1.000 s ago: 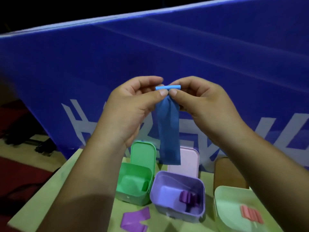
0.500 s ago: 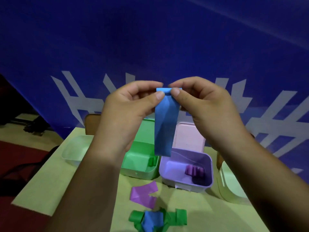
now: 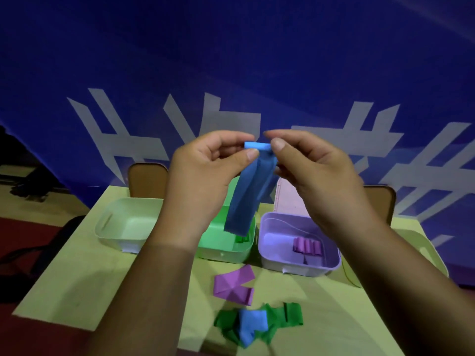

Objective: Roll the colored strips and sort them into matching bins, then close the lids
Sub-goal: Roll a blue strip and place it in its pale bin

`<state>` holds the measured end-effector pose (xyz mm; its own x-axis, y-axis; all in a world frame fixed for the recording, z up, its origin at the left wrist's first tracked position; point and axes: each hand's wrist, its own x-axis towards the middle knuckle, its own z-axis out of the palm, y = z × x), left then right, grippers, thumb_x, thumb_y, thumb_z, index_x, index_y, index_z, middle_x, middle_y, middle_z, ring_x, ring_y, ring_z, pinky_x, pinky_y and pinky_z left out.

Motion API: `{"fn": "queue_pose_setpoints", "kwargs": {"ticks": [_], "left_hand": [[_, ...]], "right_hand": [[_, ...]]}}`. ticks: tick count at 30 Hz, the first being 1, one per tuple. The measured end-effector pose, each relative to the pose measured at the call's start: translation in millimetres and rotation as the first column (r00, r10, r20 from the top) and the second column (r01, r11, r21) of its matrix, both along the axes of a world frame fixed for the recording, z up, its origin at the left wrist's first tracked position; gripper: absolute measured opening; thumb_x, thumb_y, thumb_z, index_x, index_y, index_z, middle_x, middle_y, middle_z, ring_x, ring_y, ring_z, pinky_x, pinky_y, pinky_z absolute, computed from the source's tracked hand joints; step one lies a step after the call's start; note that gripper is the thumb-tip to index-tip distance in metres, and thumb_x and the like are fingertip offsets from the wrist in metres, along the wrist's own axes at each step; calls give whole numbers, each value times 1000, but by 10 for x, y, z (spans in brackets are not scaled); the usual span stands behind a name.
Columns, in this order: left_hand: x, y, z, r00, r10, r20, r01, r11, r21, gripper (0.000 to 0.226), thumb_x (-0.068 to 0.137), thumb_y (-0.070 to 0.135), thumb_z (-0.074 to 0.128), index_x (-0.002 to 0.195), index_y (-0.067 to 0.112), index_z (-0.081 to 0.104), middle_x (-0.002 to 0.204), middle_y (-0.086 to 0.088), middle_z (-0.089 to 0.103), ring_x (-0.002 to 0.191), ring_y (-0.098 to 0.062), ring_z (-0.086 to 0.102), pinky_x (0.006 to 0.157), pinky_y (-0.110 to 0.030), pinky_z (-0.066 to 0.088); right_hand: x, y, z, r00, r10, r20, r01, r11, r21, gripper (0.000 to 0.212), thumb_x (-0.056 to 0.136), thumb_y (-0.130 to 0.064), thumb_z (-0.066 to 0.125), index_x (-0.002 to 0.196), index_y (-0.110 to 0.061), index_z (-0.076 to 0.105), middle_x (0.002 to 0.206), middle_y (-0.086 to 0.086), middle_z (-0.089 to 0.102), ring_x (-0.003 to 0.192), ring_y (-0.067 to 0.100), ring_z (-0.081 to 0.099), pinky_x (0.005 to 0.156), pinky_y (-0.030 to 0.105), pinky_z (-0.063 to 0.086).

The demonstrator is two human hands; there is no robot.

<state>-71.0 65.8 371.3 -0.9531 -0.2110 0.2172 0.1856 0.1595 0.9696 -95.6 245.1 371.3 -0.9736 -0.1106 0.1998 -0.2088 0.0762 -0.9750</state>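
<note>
The left hand [image 3: 205,170] and right hand [image 3: 316,173] are raised close together, each pinching the rolled top of the blue strip [image 3: 246,199]. It dangles between them, above the open green bin [image 3: 223,255] and purple bin [image 3: 295,269].

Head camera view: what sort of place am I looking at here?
Probably a sorting station set up at an event or demo space: a blue banner with white characters stands behind a table bearing an open purple bin and green bin, while the left hand and right hand pinch a blue strip.
</note>
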Motion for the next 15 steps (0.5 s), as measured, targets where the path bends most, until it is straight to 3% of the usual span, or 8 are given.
{"fn": "queue_pose_setpoints", "kwargs": {"ticks": [4, 10, 15], "left_hand": [[11, -91, -31, 1000, -4, -7, 3, 1000, -24, 21, 95, 17, 81, 115, 26, 82, 98, 13, 81, 96, -6, 78, 83, -26, 65], [2, -175, -93, 996, 43, -77, -47, 998, -52, 16, 95, 20, 82, 110, 25, 81, 92, 14, 80, 91, -3, 76, 79, -21, 62], [-1, -183, -126, 984, 59, -169, -77, 992, -101, 18, 97, 18, 79, 114, 22, 79, 100, 12, 80, 98, -4, 77, 88, -26, 63]], "right_hand": [[77, -141, -45, 997, -74, 30, 74, 997, 9, 19, 107, -30, 63, 118, -27, 79, 107, -7, 80, 102, 15, 76, 98, 39, 63], [173, -316, -111, 967, -255, -7, 255, 967, 26, 13, 105, -33, 66, 109, -28, 77, 95, -9, 80, 93, 9, 76, 92, 39, 64], [221, -441, -104, 953, -301, 34, 300, 954, 12, 16, 106, -29, 65, 104, -28, 81, 93, -11, 81, 96, 8, 78, 96, 42, 63]]}}
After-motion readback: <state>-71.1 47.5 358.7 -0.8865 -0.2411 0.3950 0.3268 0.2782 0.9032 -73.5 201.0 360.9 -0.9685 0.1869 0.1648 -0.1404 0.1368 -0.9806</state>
